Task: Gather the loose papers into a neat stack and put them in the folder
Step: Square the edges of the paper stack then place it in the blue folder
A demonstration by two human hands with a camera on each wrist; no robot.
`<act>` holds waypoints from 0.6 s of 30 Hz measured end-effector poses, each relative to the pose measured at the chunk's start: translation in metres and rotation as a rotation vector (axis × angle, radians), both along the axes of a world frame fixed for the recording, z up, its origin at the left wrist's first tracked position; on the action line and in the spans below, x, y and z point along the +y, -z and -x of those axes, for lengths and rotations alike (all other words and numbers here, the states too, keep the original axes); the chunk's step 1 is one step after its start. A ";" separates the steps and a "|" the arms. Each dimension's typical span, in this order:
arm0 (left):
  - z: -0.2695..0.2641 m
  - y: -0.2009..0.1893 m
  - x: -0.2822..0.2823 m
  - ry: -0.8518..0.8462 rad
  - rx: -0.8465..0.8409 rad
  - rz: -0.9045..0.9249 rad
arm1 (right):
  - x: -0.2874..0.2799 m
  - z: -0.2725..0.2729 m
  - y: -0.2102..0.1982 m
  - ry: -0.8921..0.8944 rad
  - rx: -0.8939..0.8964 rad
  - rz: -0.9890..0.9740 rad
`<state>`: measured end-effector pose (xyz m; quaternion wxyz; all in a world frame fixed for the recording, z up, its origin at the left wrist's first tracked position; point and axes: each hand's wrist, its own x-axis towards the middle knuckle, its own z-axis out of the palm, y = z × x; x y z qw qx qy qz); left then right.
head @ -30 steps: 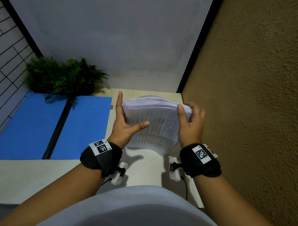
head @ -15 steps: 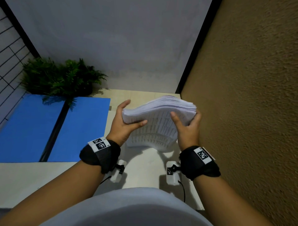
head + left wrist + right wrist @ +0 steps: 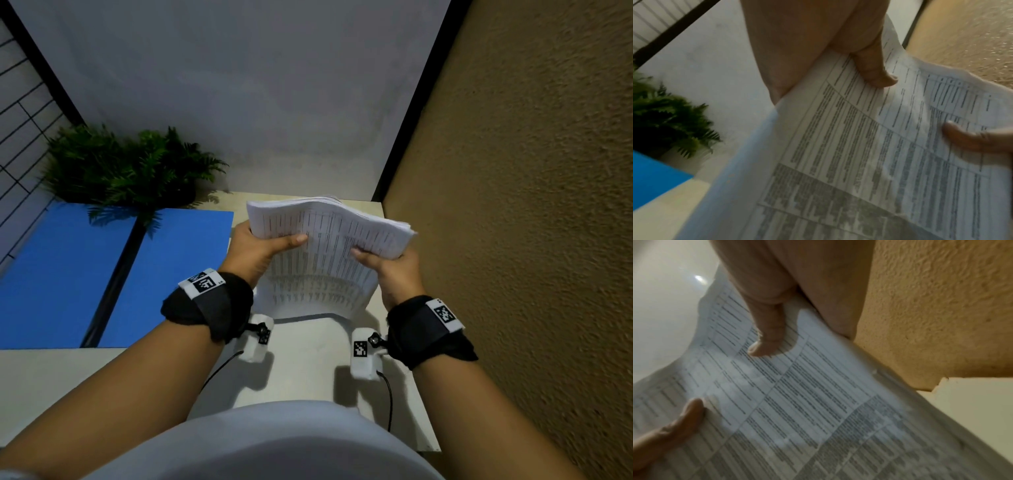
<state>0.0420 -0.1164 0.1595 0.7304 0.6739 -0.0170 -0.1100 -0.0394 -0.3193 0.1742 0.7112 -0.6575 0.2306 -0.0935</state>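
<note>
A thick stack of printed papers (image 3: pixel 325 246) is held above the cream table (image 3: pixel 308 356), its near edge hanging down toward the surface and its top bending. My left hand (image 3: pixel 260 250) grips the stack's left edge with the thumb lying across the top sheet. My right hand (image 3: pixel 390 263) grips the right edge the same way. The left wrist view shows the printed sheet (image 3: pixel 869 154) with my left thumb (image 3: pixel 873 71) pressed on it; the right wrist view shows the sheet (image 3: pixel 797 402) under my right thumb (image 3: pixel 766 337). An open blue folder (image 3: pixel 102 274) lies flat to the left.
A green fern plant (image 3: pixel 126 168) stands at the back left, overhanging the folder. A rough brown wall (image 3: pixel 531 240) runs close along the table's right side, and a pale wall (image 3: pixel 239 102) closes the back. A wire grid (image 3: pixel 17 113) is at far left.
The stack has tipped from standing on edge to lying flatter, its printed face up. Both hands shifted their hold from the sides to thumbs on top.
</note>
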 end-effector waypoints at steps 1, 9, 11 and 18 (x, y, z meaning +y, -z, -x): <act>0.000 -0.001 0.003 0.006 -0.012 -0.011 | 0.000 0.003 -0.001 0.003 -0.020 0.013; 0.021 0.025 0.010 0.036 -0.038 -0.010 | 0.020 0.024 0.009 0.041 -0.134 0.051; 0.026 0.026 0.009 0.058 -0.061 -0.016 | 0.026 0.025 0.009 0.021 -0.160 0.087; 0.029 0.002 0.007 -0.018 -0.232 -0.002 | 0.031 0.025 -0.002 0.081 -0.292 0.221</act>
